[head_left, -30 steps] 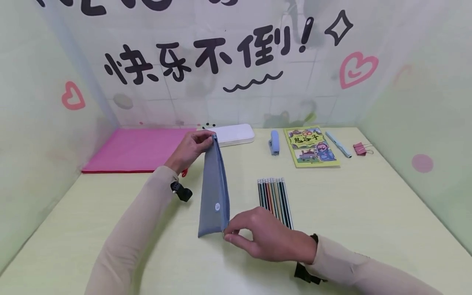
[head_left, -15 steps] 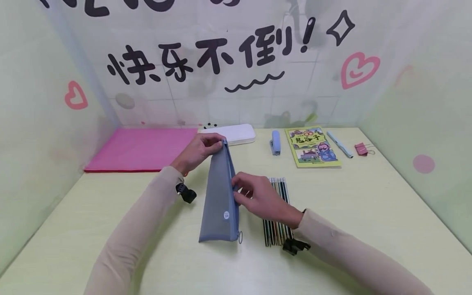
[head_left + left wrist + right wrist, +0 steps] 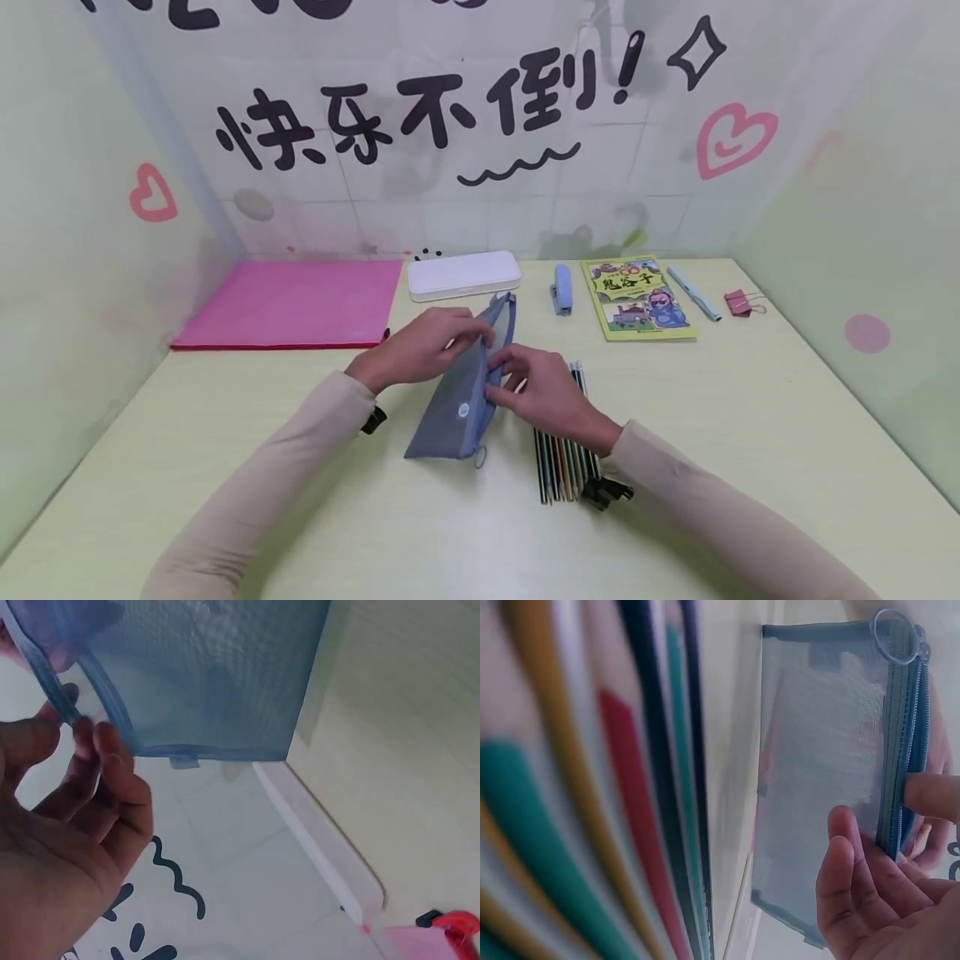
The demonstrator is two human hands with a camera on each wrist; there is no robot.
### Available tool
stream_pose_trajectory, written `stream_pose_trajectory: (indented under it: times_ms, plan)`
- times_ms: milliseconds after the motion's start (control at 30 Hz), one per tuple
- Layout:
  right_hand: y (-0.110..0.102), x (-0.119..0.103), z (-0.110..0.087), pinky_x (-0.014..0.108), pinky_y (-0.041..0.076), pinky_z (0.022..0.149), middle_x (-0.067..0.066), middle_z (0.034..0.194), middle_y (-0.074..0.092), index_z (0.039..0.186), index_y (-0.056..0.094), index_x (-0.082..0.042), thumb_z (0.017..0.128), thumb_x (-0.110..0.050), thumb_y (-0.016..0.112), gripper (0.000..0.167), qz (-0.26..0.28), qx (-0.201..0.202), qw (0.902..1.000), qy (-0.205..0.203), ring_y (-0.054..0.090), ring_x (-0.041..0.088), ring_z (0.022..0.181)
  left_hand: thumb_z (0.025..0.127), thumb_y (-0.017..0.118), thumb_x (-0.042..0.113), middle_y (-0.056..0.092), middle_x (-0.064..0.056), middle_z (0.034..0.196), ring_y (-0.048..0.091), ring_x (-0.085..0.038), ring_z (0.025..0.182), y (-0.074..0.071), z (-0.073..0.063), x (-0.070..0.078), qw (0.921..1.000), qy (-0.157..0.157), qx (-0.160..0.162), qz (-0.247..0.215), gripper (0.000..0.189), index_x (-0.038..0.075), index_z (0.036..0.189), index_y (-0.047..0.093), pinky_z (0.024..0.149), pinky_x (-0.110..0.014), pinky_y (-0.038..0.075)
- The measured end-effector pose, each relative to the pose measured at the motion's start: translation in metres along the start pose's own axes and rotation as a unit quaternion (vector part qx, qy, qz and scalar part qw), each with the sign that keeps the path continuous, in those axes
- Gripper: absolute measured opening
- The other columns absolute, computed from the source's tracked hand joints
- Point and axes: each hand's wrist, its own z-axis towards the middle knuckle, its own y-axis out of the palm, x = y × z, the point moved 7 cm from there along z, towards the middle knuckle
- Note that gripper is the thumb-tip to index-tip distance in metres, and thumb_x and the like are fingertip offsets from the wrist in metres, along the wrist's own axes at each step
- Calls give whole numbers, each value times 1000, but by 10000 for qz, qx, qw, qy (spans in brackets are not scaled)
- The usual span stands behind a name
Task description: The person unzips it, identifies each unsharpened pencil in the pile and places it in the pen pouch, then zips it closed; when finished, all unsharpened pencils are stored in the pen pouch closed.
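Head view: pinching blue mesh pouch (image 3: 450, 408) with left hand (image 3: 427, 346) and right hand (image 3: 547, 392), fingertips on mouth edges, pouch between hands, tilted over pale yellow-green tabletop (image 3: 337, 517). Hands touching each other: cannot tell. Below right hand and wrist, row of pencils (image 3: 561, 475) on tabletop. Beyond left hand, pink folder (image 3: 292, 308) and white case (image 3: 465, 275) near back wall (image 3: 525, 225). Beyond right hand, left to right: blue stapler (image 3: 562, 287), yellow book (image 3: 637, 325), light-blue pen (image 3: 693, 293), pink binder clip (image 3: 738, 303). Up beyond both hands, black lettering (image 3: 433, 125) on white wall; pale green side walls (image 3: 862, 208) out past each sleeve.

Left wrist view: clamping zipper band (image 3: 45, 679) between left thumb and fingers. Past fingers, mesh, then cream tabletop, white case, red item (image 3: 459, 922).

Right wrist view: gripping zipper edge between right thumb and fingers. Beyond fingertips, ring pull (image 3: 872, 636). Blurred pencils across from right hand.
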Motion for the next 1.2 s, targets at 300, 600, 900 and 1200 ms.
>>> stream_pose_trajectory:
  times_ms: [300, 600, 900, 1200]
  plan:
    - [-3, 11, -4, 23, 51, 58, 5, 89, 77, 105, 70, -7, 86, -19, 77, 24, -235, -18, 9995, 208, 64, 7, 66, 85, 59, 13, 49, 4, 64, 47, -8, 57, -29, -15, 6, 9949, -644, -89, 771, 7, 13, 80, 55, 55, -23, 40]
    - [0, 17, -11, 26, 53, 62, 11, 108, 76, 114, 68, -5, 93, -25, 69, 29, -110, -879, 9939, 656, 71, 15, 76, 89, 58, 9, 56, 3, 63, 50, -6, 54, -42, -24, 9, 9941, -621, 100, 881, 10, 11, 85, 68, 53, -22, 44]
    - [3, 4, -12, 25, 54, 69, 11, 116, 73, 130, 60, -2, 98, -28, 62, 41, -365, -1813, 9827, 101, 72, 12, 82, 92, 53, 7, 55, 3, 62, 48, -5, 51, -24, -13, 18, 9964, -514, -258, 630, 11, 9, 88, 63, 53, -21, 47]
    - [-9, 10, -19, 25, 57, 79, 16, 119, 72, 132, 58, -7, 101, -22, 58, 34, -124, -2187, 9751, -342, 74, 17, 82, 92, 52, 4, 55, 5, 62, 48, -7, 52, -22, -12, -2, 9985, -432, -259, -213, 21, 11, 94, 72, 57, -24, 47]
